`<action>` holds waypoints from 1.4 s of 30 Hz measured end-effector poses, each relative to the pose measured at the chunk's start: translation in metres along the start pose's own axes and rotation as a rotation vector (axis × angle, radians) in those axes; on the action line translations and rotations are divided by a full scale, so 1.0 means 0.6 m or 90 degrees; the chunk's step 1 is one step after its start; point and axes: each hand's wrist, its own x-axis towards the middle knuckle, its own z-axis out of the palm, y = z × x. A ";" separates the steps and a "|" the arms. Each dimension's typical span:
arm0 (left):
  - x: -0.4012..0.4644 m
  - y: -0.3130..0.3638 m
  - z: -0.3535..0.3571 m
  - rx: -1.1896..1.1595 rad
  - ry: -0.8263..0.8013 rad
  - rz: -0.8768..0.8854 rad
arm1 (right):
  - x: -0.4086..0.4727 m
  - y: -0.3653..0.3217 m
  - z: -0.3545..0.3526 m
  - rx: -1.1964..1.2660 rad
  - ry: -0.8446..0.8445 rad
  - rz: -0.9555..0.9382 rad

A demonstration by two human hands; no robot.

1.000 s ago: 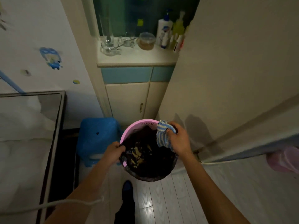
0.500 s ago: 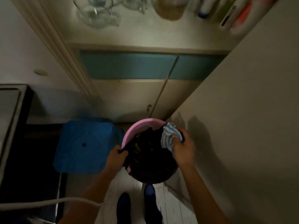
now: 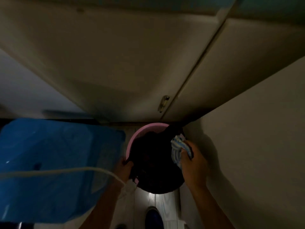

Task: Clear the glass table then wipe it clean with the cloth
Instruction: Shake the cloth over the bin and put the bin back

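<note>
A pink bin [image 3: 145, 129] lined with a black bag [image 3: 156, 162] sits low by the floor in front of a cabinet. My left hand [image 3: 123, 167] grips the bin's left rim and the bag edge. My right hand [image 3: 193, 164] grips the right rim while holding a blue and white striped cloth [image 3: 176, 149] bunched against it. The bag's contents are too dark to make out. The glass table is out of view.
A blue plastic stool [image 3: 54, 164] stands close to the left of the bin. Cream cabinet doors [image 3: 115, 63] with a small metal handle [image 3: 163, 103] rise right behind it. A pale wall panel [image 3: 255, 146] closes in on the right. A white cord [image 3: 66, 171] crosses my left arm.
The view has dropped down and closer to the bin; the shelf and the glass table have left the frame. Both hands keep their hold on the bin, which is lower and nearer the cabinet.
</note>
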 end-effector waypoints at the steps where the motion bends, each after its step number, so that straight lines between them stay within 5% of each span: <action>1: 0.019 -0.006 0.006 -0.006 0.001 -0.012 | 0.012 0.011 0.012 0.002 -0.003 -0.010; 13: 0.101 -0.045 0.021 0.012 -0.003 -0.012 | 0.050 0.060 0.037 -0.019 0.015 -0.019; 22: 0.035 0.003 0.003 0.061 -0.019 0.027 | 0.014 -0.003 0.010 -0.014 0.005 -0.025; 26: -0.048 0.051 -0.013 0.122 -0.055 0.047 | -0.015 -0.055 -0.008 -0.030 -0.047 -0.042; 35: -0.270 0.231 -0.092 0.540 -0.116 0.343 | -0.124 -0.276 -0.124 -0.091 -0.110 -0.175; 40: -0.415 0.352 -0.138 0.568 -0.112 0.444 | -0.190 -0.404 -0.201 -0.178 -0.113 -0.246; 42: -0.495 0.401 -0.144 0.470 -0.109 0.422 | -0.225 -0.454 -0.236 -0.204 -0.109 -0.277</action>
